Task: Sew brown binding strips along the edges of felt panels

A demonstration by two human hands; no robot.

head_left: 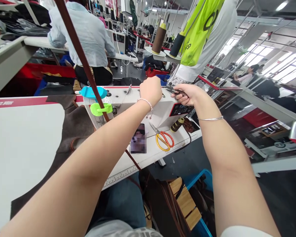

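Observation:
My left hand (151, 89) is closed in a fist over the top of a white sewing machine (128, 95). Its fingertips are turned away, so what they hold, if anything, is hidden. Just right of it, my right hand (188, 93) grips a small dark pair of thread snips (176, 91) above the machine's right end. Below both hands, scissors (165, 140) with red and yellow handles lie on the table beside a dark thread spool (177, 125). A phone-like dark rectangle (138, 140) lies left of the scissors.
A brown strap (76, 46) hangs down in front of the machine head. Brown leather (76, 123) spreads over the table at left. Thread cones (160, 38) and a lime-green bag (197, 36) are above. A blue crate (204, 177) stands below right; a person (84, 33) sits ahead.

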